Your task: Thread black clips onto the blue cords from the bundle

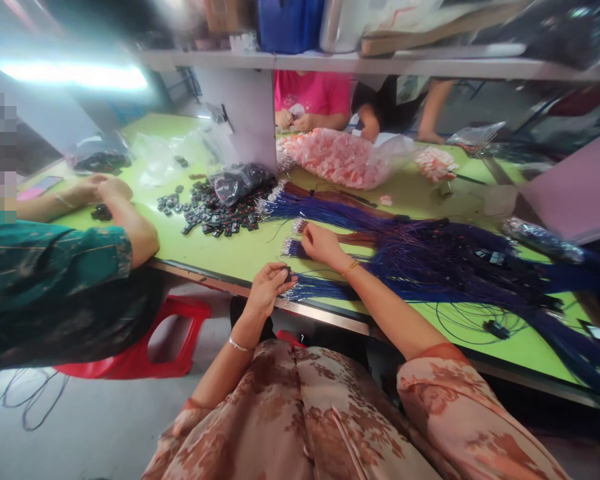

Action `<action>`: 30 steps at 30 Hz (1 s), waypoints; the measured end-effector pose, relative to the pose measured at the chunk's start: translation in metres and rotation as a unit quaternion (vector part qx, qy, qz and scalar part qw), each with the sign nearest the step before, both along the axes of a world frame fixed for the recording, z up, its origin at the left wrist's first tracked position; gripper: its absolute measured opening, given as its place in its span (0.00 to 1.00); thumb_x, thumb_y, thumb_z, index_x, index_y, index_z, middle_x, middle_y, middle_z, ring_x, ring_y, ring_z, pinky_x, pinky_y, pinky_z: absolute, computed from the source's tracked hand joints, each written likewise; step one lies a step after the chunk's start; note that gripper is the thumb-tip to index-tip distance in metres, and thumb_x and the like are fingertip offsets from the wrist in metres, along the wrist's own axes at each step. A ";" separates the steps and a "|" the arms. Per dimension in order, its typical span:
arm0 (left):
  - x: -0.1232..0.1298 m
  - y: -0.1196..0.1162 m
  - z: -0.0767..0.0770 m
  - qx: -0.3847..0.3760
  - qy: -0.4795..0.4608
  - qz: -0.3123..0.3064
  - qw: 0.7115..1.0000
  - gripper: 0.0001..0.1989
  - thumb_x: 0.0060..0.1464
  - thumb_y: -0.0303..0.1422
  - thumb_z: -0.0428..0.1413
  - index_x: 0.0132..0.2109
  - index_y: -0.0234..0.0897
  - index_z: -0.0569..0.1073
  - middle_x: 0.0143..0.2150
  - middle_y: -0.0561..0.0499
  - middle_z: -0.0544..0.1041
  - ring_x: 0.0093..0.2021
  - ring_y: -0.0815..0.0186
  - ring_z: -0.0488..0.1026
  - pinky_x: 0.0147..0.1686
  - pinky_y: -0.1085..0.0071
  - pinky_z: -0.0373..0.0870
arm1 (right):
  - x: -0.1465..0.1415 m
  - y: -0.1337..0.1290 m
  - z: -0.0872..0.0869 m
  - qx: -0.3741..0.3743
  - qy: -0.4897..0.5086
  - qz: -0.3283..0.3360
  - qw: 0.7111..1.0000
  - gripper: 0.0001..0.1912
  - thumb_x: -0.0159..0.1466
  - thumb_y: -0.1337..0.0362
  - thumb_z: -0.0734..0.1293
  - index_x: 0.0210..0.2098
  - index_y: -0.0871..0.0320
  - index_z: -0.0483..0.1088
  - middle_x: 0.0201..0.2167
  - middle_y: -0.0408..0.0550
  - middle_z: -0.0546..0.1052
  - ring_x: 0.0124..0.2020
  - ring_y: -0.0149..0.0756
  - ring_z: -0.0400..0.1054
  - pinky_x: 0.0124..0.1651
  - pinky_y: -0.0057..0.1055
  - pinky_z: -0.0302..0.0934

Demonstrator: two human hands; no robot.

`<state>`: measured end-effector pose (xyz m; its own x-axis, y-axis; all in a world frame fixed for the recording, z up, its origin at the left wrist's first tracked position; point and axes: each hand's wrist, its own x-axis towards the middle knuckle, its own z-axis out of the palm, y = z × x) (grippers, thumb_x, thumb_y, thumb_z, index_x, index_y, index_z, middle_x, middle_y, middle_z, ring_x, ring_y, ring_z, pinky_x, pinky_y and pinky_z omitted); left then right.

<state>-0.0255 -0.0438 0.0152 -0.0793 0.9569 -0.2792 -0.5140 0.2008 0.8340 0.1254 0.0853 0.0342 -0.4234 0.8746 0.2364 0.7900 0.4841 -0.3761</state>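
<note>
Near the table's front edge, my left hand (270, 288) pinches a small black plastic housing (287, 273) between thumb and fingers. My right hand (325, 247) reaches over the wires, its bent fingers closed at the tips of a brown wire bundle (350, 238). Whatever lies between those fingertips is hidden. Blue wires (325, 288) with bare silvery ends lie just right of my left hand. Another blue bundle (310, 208) is spread behind my right hand. Left of the wires lies a pile of black housings (220, 213), with a clear bag of more on top.
A co-worker's forearms (135, 213) rest on the green table (205, 257) at left, beside a red stool (180, 340). Behind the wires lies a bag of pink parts (340, 157). A shelf (220, 61) spans above. Two other people sit across the table.
</note>
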 end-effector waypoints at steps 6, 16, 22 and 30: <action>0.005 0.005 0.000 0.010 -0.020 0.005 1.000 0.15 0.45 0.31 0.64 0.40 0.34 0.69 0.33 0.50 0.77 0.36 0.65 0.78 0.43 0.66 0.74 | 0.000 -0.018 0.008 -0.058 0.193 0.085 0.976 0.07 0.59 0.63 0.61 0.29 0.59 0.67 0.24 0.42 0.71 0.25 0.29 0.60 0.30 0.26 0.52; 0.024 0.019 0.004 0.015 -0.074 0.026 0.997 0.08 0.49 0.26 0.59 0.39 0.34 0.70 0.35 0.51 0.75 0.37 0.70 0.75 0.49 0.64 0.71 | 0.022 -0.053 0.006 -0.168 0.254 0.130 0.944 0.08 0.59 0.61 0.63 0.31 0.60 0.69 0.25 0.42 0.72 0.24 0.27 0.62 0.29 0.25 0.55; 0.026 0.022 0.000 0.017 -0.071 0.020 0.997 0.08 0.51 0.25 0.56 0.40 0.34 0.70 0.36 0.49 0.76 0.38 0.69 0.74 0.50 0.62 0.70 | 0.025 -0.055 0.002 -0.074 0.154 0.110 0.979 0.10 0.61 0.61 0.62 0.29 0.59 0.69 0.25 0.44 0.73 0.25 0.28 0.61 0.30 0.25 0.51; 0.026 0.021 0.000 0.015 -0.062 0.024 0.998 0.07 0.52 0.25 0.55 0.41 0.35 0.69 0.37 0.49 0.76 0.40 0.68 0.74 0.53 0.60 0.67 | 0.024 -0.059 0.004 -0.043 0.099 0.120 0.987 0.09 0.62 0.64 0.61 0.27 0.59 0.69 0.23 0.44 0.72 0.23 0.29 0.59 0.29 0.27 0.46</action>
<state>0.0010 -0.0225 0.0147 -0.0919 0.9610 -0.2607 -0.6221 0.1490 0.7686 0.1491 0.0264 0.0379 -0.5736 0.7750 0.2651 0.5633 0.6082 -0.5593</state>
